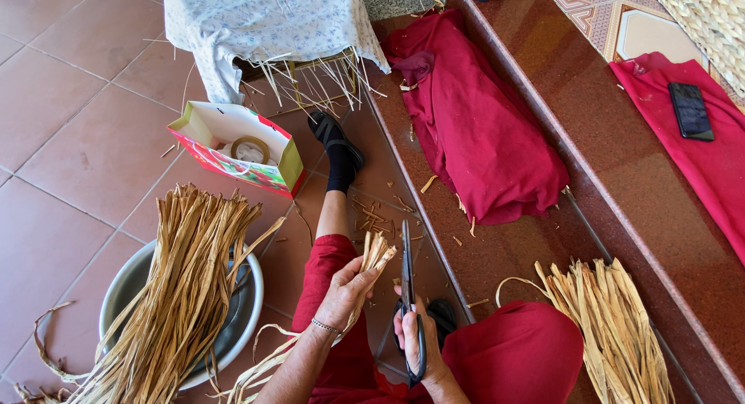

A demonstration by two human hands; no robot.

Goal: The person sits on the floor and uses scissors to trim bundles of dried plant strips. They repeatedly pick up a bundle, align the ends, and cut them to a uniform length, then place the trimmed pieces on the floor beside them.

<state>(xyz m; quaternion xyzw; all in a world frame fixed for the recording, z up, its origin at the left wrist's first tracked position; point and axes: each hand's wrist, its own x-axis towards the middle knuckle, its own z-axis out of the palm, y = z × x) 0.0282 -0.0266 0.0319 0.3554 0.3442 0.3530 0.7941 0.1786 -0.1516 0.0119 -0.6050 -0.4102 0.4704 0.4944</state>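
From the head view, my left hand [347,289] is clamped on a bundle of dried straw strips [375,253], its cut ends pointing to one o'clock. My right hand [417,336] grips black scissors [407,276], blades up, just beside the bundle at three o'clock. A metal basin [245,315] of straw sits at nine o'clock.

The straw strips [371,256] in the left hand [345,291] look dry, fibrous and matt, like the bundle [182,280] lying across the dull metal basin [240,319]. The scissors [408,295] have dark metal blades. The step [543,117] is polished, glossy stone; the red cloth [481,132] looks soft and matt, perhaps cotton.
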